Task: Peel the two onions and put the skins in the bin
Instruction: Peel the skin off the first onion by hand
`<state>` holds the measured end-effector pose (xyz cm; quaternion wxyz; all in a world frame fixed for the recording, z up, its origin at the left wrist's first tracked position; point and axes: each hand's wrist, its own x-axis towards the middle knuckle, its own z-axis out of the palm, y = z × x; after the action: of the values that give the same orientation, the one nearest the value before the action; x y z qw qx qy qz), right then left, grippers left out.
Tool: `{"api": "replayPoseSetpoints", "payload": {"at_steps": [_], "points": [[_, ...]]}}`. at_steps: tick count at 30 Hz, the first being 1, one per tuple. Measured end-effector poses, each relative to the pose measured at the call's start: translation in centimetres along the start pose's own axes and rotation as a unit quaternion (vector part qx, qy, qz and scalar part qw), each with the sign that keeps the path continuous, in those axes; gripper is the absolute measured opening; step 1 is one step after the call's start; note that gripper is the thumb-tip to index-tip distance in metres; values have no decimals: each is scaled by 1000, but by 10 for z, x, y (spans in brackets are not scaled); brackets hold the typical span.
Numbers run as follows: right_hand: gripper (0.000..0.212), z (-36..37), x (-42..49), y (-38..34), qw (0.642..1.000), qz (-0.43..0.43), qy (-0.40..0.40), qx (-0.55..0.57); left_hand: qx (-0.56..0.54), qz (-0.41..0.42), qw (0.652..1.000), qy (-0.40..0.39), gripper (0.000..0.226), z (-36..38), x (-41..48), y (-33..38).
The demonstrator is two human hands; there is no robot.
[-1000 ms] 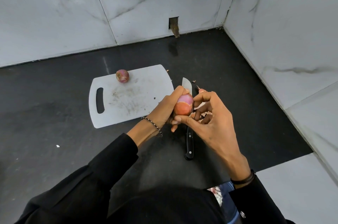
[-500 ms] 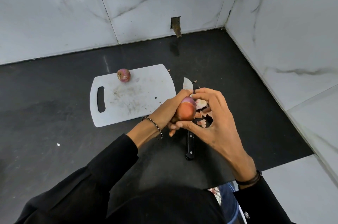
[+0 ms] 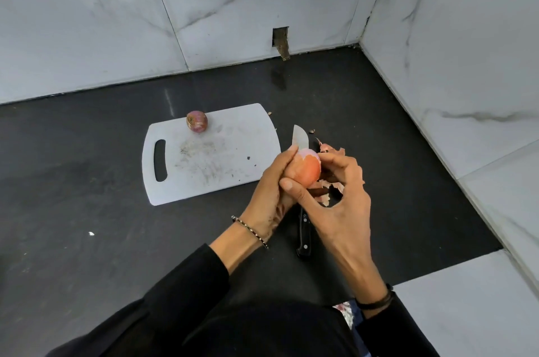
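Observation:
My left hand (image 3: 272, 187) grips an onion (image 3: 304, 170) above the black counter, just right of the cutting board. The onion's top shows pale purple flesh, and orange skin still covers its lower part. My right hand (image 3: 339, 202) holds the same onion, thumb pressed on its near side and fingers curled over its far side. A second onion (image 3: 197, 121), in its reddish skin, sits at the far edge of the white cutting board (image 3: 227, 170). Loose skin pieces (image 3: 331, 149) lie on the counter under and behind my right hand.
A black-handled knife (image 3: 304, 235) lies on the counter beneath my hands, blade tip (image 3: 299, 136) pointing away. Marble walls close the back and right sides. A white ledge (image 3: 466, 313) sits at near right. No bin is clearly in view.
My right hand's fingers have shifted over the onion's far side and its thumb has slid along the near side. More loose skin shows on the counter behind my hands.

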<state>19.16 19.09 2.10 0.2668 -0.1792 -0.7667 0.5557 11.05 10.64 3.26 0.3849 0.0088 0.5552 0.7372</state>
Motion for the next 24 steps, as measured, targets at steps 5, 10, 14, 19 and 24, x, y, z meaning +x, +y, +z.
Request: {"api": "replayPoseSetpoints", "payload": {"at_steps": [5, 10, 14, 19, 24], "points": [[59, 0, -4, 2, 998, -37, -4, -46, 81, 60, 990, 101, 45, -5, 8, 6], [62, -8, -5, 4, 994, -69, -24, -76, 106, 97, 987, 70, 42, -10, 8, 5], [54, -12, -2, 3, 982, -159, -29, -103, 95, 98, 989, 54, 45, -6, 8, 7], [50, -15, 2, 6, 978, -175, -51, -100, 112, 95, 987, 63, 47, -5, 13, 7], [49, -18, 6, 6, 979, -170, -55, -94, 135, 83, 985, 64, 50, -1, 15, 8]]}}
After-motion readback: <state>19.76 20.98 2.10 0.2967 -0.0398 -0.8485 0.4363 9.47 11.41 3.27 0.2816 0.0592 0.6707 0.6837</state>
